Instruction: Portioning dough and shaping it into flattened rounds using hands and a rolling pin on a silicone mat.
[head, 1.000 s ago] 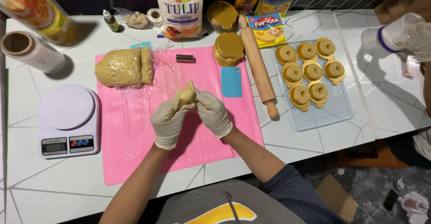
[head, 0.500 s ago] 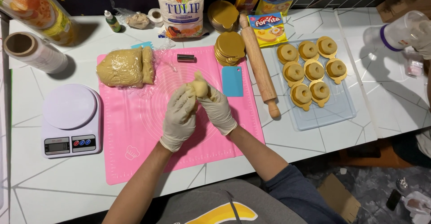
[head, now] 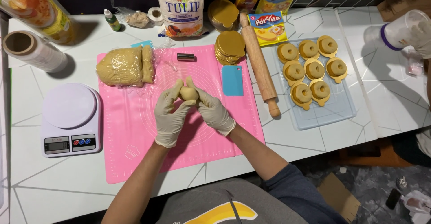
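Fingers (head: 167,99) of both gloved hands around dough ball (head: 189,93)

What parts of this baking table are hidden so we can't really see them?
- Head view: most of the dough ball is covered by the gloved left hand and right hand.
- The scale display is too small to make out.
- The clear jug is cut off by the right edge.

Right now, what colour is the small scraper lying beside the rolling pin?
The scraper is light blue, lying on the pink mat; the head view shows it.
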